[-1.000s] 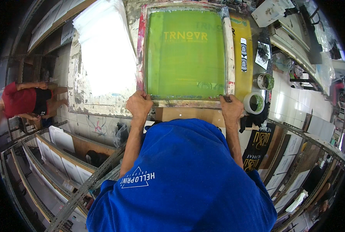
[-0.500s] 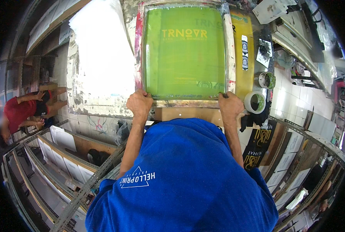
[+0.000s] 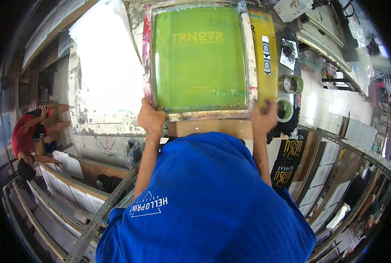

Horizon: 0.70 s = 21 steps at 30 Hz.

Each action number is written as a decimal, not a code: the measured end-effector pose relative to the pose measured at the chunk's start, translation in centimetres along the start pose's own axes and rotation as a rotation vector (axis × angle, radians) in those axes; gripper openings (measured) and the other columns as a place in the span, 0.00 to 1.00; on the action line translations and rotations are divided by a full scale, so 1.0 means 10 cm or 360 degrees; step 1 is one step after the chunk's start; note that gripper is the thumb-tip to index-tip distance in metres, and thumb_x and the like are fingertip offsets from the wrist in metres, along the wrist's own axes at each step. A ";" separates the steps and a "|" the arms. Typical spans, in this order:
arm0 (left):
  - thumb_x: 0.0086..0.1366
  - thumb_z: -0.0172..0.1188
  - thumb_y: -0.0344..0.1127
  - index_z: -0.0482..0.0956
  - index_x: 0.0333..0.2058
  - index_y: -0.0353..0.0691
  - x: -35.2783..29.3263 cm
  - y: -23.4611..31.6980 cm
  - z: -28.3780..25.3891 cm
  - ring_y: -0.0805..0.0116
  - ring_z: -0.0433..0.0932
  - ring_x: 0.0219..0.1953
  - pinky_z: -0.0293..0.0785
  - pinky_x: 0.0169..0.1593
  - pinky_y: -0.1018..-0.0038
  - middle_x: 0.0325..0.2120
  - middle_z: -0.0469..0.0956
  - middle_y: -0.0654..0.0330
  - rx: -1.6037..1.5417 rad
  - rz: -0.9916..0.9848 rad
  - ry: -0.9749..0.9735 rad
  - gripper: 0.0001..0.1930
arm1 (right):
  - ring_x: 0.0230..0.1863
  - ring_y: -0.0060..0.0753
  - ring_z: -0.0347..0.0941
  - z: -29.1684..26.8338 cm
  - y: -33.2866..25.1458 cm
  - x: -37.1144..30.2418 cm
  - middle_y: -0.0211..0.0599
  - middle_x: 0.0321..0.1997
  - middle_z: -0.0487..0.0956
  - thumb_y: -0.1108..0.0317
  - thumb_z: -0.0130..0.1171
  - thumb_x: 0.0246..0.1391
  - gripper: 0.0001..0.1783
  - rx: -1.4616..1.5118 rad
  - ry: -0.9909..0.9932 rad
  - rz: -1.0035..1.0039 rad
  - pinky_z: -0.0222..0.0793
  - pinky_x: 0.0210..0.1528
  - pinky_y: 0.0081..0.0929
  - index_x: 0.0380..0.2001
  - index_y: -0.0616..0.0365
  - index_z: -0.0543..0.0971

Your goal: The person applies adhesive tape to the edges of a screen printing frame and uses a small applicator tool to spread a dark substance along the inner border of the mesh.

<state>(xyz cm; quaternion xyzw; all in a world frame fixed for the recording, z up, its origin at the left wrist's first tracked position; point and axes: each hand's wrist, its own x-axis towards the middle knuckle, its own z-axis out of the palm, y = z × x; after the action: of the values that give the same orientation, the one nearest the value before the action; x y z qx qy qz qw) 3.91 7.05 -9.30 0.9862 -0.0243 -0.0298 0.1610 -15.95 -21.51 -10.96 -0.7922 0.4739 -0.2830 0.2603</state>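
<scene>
A screen printing frame [image 3: 200,115] with a green mesh and yellow lettering lies in front of me, its wooden edges stained with paint. My left hand [image 3: 151,118] is closed on the near left corner of this frame. At the near right corner is my right hand [image 3: 264,118], its fingers smeared by motion, so I cannot make out whether they grip the wood. Under the frame's right side, a yellow screen [image 3: 267,74] with dark print shows. Right of my right hand sits a white tub [image 3: 285,110] with green ink inside.
White sheets [image 3: 103,52] cover the paint-spattered table [image 3: 108,125] on the left. Another ink tub [image 3: 292,84] stands at right beside dark cloths [image 3: 285,127]. Metal racks [image 3: 90,228] flank me at both sides. A person in red [image 3: 24,136] is at far left.
The view has shifted, so the frame appears farther left. My right hand has moved outward at its corner and its fingers blur; my left hand keeps its corner. The person at left has bent and reached out.
</scene>
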 end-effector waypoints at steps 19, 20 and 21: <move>0.40 0.77 0.60 0.84 0.42 0.44 -0.10 -0.40 0.08 0.38 0.57 0.67 0.58 0.66 0.47 0.68 0.59 0.45 -0.0441 0.1081 0.0087 0.34 | 0.62 0.66 0.66 -0.95 1.09 0.26 0.63 0.62 0.69 0.64 0.66 0.43 0.36 -0.0645 -0.0520 -0.0045 0.64 0.60 0.53 0.57 0.65 0.70; 0.38 0.77 0.61 0.84 0.42 0.44 -0.09 -0.41 0.09 0.37 0.56 0.67 0.58 0.66 0.46 0.68 0.58 0.45 -0.0476 0.1098 0.0081 0.35 | 0.59 0.65 0.70 -1.00 1.16 0.37 0.63 0.59 0.73 0.64 0.66 0.44 0.31 -0.0623 -0.0605 -0.0005 0.68 0.57 0.53 0.53 0.66 0.73; 0.37 0.77 0.61 0.84 0.41 0.44 -0.08 -0.41 0.09 0.37 0.56 0.68 0.57 0.66 0.46 0.68 0.58 0.45 -0.0493 0.1110 0.0068 0.35 | 0.56 0.65 0.72 -1.06 1.19 0.46 0.62 0.55 0.75 0.64 0.65 0.45 0.27 -0.0764 -0.0691 0.0051 0.70 0.55 0.53 0.49 0.66 0.75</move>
<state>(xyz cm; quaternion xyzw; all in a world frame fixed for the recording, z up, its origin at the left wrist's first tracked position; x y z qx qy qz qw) 3.19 10.66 -11.45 0.8831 -0.3504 0.0441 0.3090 -28.67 -32.09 -10.66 -0.8652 0.4730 0.0166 0.1655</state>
